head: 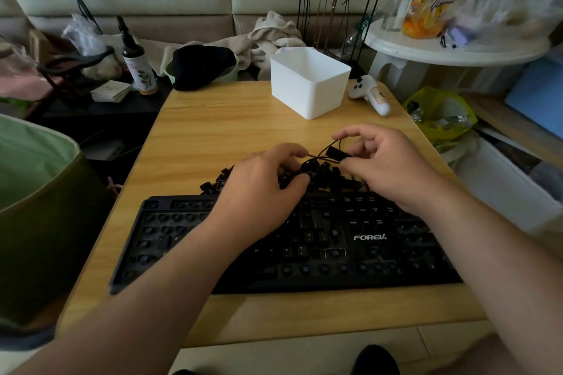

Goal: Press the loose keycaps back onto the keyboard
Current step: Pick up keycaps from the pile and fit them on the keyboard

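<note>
Head view: a black FOREV keyboard (304,240) is laid flat on the wooden counter (213,125), parallel to its near edge. Most key positions are shown bare, as round dark stems in recessed wells; a few printed keycaps are seated around the middle and in the cluster above the logo. A pile of loose black keycaps (219,181) is heaped on the counter, touching the keyboard's far edge. The left hand (268,186) is placed over this pile with fingers curled into it; whether a keycap is gripped cannot be told. A long black keycap (336,153) is pinched in the right hand (384,161), raised above the pile. A thin dark wire loop is seen beside that keycap.
</note>
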Available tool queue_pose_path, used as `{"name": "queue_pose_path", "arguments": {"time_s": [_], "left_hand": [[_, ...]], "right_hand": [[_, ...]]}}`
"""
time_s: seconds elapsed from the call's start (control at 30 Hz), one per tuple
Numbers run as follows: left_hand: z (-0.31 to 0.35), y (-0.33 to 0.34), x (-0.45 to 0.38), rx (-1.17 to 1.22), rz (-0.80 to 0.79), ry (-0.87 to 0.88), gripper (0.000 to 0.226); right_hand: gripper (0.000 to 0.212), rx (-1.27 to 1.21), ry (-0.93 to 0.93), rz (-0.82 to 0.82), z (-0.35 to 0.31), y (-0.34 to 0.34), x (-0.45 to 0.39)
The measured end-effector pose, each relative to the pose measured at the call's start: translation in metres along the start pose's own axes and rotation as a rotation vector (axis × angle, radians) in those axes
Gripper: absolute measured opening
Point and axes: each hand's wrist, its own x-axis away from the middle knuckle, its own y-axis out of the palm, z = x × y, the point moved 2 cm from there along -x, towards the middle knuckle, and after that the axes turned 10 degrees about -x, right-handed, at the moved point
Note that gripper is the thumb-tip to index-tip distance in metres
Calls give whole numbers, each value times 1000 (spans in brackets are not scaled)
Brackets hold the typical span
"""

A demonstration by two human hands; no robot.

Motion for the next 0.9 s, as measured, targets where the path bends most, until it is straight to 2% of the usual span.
{"name": "queue_pose_path", "arguments": {"time_s": [0.1,0.2,0.27,0.33,0.43,0.5,0.73,0.9], "left_hand": [[9,-1,3,268,-51,-68,34],[15,2,7,580,-66,-140,29],[18,5,8,682,-44,-170,18],[19,6,9,741,-24,-187,10],[17,5,10,853,-12,-226,14],[15,3,9,845,5,-231,18],[20,4,10,976,-2,-178,20],[28,5,13,1044,-30,-98,33]], "right_hand": [[30,-171,-32,-48,-11,4,10],[22,13,-175,2,-21,5,21],[26,152,-299,47,-27,8,27],[29,135,-394,38,-30,11,30],[41,-103,-314,-30,-26,13,29],[45,-216,-246,-65,-25,12,29],[25,-438,-183,-86,-35,10,33],[19,-572,-119,-109,-40,7,38]]}}
